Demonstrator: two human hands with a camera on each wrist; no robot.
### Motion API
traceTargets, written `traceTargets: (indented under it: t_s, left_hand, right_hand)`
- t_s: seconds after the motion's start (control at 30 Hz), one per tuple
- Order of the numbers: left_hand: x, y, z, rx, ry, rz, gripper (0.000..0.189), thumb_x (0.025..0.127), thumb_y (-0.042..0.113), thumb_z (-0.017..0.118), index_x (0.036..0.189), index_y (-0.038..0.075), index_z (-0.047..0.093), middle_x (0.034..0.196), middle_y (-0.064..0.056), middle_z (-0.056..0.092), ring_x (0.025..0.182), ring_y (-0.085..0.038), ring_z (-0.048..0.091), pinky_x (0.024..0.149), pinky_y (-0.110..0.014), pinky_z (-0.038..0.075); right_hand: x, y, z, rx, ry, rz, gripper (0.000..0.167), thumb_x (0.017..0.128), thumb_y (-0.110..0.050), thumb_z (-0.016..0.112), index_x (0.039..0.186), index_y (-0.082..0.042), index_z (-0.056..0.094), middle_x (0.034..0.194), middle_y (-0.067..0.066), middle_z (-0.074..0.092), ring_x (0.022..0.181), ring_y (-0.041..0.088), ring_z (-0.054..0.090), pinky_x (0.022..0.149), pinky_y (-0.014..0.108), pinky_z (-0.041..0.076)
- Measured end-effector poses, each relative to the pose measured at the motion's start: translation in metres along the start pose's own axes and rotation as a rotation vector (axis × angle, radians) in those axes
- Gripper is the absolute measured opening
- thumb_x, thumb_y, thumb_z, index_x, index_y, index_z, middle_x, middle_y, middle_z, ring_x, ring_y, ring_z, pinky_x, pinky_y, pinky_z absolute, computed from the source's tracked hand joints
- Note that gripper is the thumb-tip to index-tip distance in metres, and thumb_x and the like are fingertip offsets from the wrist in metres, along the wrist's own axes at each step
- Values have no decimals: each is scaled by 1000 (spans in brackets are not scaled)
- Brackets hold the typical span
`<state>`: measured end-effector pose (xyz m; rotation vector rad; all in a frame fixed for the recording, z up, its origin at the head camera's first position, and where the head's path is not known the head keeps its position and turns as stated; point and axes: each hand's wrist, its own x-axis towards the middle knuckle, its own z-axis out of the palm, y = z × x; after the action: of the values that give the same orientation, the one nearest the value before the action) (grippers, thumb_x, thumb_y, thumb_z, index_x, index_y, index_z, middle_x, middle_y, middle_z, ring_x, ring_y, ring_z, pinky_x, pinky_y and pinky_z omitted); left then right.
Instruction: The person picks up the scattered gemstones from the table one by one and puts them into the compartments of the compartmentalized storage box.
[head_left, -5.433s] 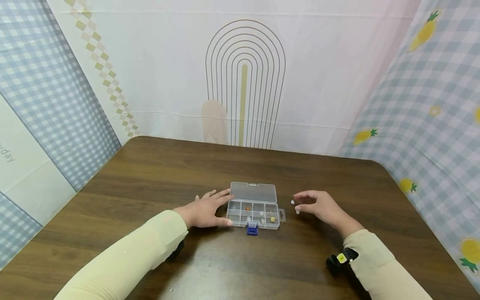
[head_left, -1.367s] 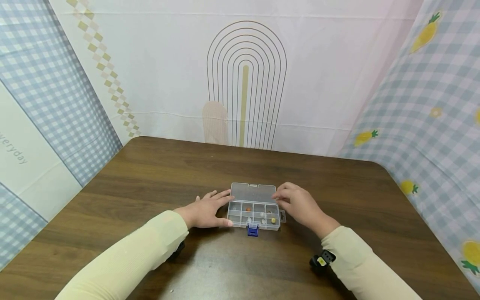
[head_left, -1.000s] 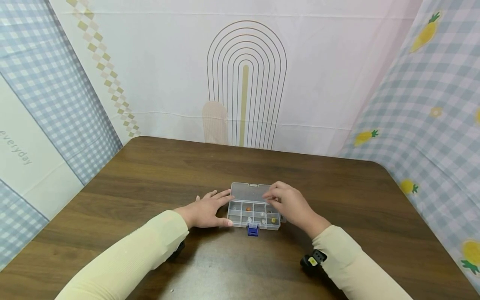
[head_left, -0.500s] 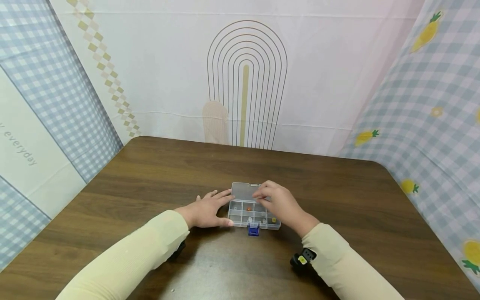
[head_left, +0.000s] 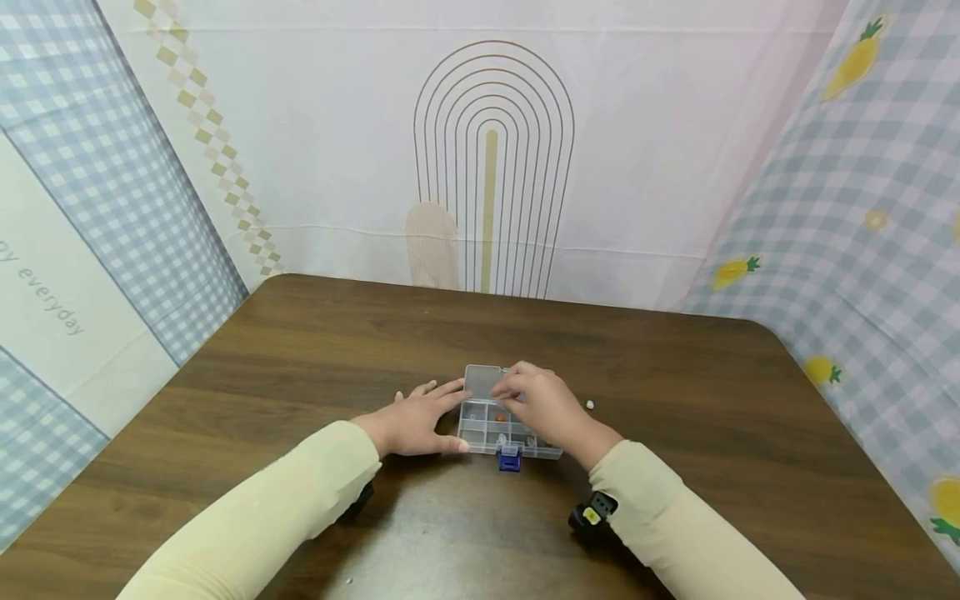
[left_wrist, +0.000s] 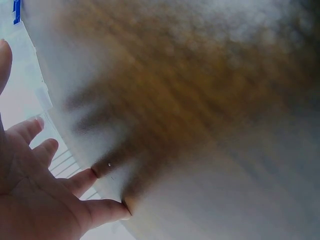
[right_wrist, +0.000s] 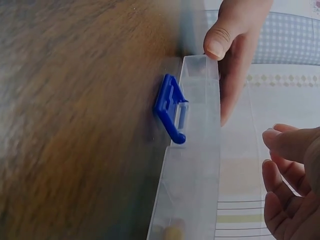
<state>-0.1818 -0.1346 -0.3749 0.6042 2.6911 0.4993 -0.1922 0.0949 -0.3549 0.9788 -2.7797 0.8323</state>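
A clear plastic compartment box (head_left: 471, 436) lies with its lid (head_left: 482, 379) folded back and its blue latch (head_left: 509, 461) hanging at the front. My left hand (head_left: 416, 425) lies spread at the box's left end, thumb at the front corner and fingers by the lid. My right hand (head_left: 543, 404) is over the box's right half, thumb and fingertips pinched together near the hinge line. The small bead in that pinch is hidden by the fingers. An orange bead (head_left: 500, 418) sits in a back compartment, and a yellow bead (right_wrist: 173, 233) shows through the wall in the right wrist view.
One small white bead (head_left: 590, 405) lies on the brown wooden table (head_left: 337, 333), right of the box. A tiny pale speck (head_left: 349, 581) is near the front edge. A white printed cloth (head_left: 337, 167) hangs behind the table, with checked cloth at both sides.
My right hand has moved left from the table beside the box to over its compartments. Of the two white beads there before, one shows now. My left hand stays in place.
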Motion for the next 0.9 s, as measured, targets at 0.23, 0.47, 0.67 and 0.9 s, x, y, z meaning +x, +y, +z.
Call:
traceTargets:
  t_s: [0.23, 0.47, 0.67, 0.9]
  left_hand:
    - [1, 0, 1, -6, 0, 3, 80, 86, 61, 60, 153, 29, 30, 161, 8, 14, 146, -37, 11, 105, -73, 11]
    - [2, -2, 2, -10, 0, 10, 80, 86, 62, 60, 153, 30, 30, 161, 10, 13, 147, -36, 11, 105, -73, 11]
    - [1, -1, 1, -19, -2, 15, 80, 86, 62, 60, 153, 30, 30, 161, 10, 13, 147, -36, 10, 104, -74, 10]
    - [0, -2, 1, -20, -6, 11, 80, 86, 62, 60, 153, 29, 30, 161, 9, 13, 147, -36, 10, 105, -74, 10]
  right_hand:
    - [5, -6, 5, 32, -47, 40, 14, 89, -6, 68, 101, -10, 75, 101, 1, 61, 87, 15, 63, 72, 28, 53]
    - [8, -8, 13, 2, -63, 18, 14, 89, -8, 70, 101, -11, 76, 96, -3, 60, 79, 10, 59, 67, 23, 49]
    - [9, -9, 16, -1, -76, 6, 13, 89, -8, 69, 100, -11, 76, 97, -2, 61, 84, 13, 60, 71, 26, 50]
    - [13, -8, 22, -9, -92, 10, 14, 89, -7, 68, 101, -11, 76, 100, 0, 64, 85, 14, 61, 73, 29, 52]
